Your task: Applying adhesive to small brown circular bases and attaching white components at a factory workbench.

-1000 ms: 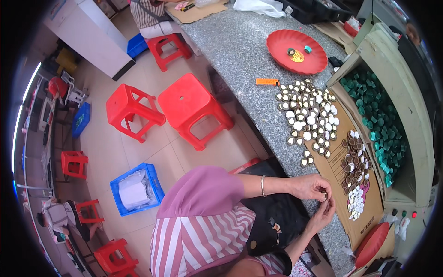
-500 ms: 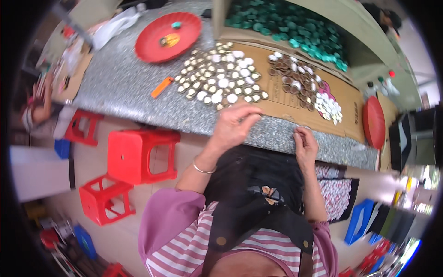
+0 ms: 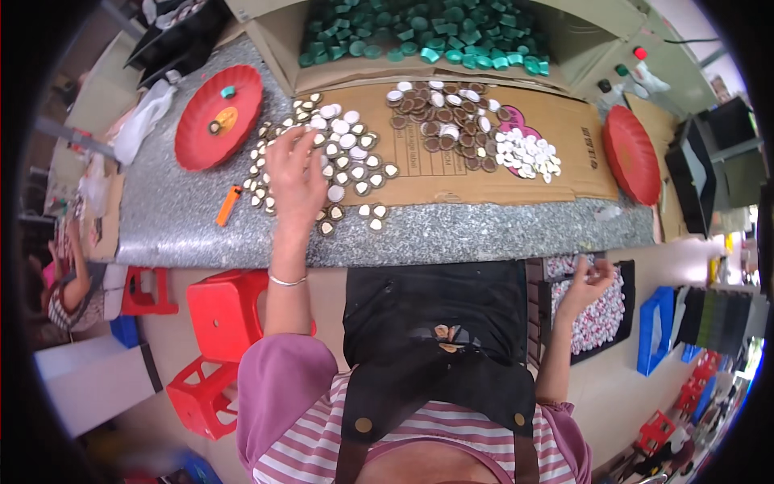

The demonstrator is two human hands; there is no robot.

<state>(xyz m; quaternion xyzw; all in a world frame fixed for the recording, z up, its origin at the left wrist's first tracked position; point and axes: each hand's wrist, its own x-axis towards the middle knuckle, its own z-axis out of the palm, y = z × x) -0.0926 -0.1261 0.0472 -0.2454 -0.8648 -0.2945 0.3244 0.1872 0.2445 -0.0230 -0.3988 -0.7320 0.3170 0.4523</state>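
My left hand (image 3: pixel 297 176) reaches over a spread of small round dark-rimmed caps with white centres (image 3: pixel 357 172), on the left part of the counter. Its fingers are bent and a little apart, with nothing visible between them. Lower and to the right, past the counter's front edge, my right hand (image 3: pixel 587 288) hangs with loose, parted fingers. It is over a black tray (image 3: pixel 627 278) filled with small white and pink pieces (image 3: pixel 601 313). Brown round caps (image 3: pixel 431 109) and a heap of small white pieces (image 3: pixel 528 155) lie farther right on the cardboard.
Flat cardboard (image 3: pixel 395 189) covers part of the grey speckled counter (image 3: pixel 451 242). An orange cutter (image 3: pixel 229 206) lies beside a red plate (image 3: pixel 187 133); another red plate (image 3: pixel 633 157) is at right. Green caps (image 3: pixel 419 36) fill a bin behind. Red stools (image 3: pixel 222 319) stand below left.
My left hand has moved left and forward over the white-centred caps. My right hand has moved right and down from the counter edge to over the tray, its fingers now parted. The view has shifted.
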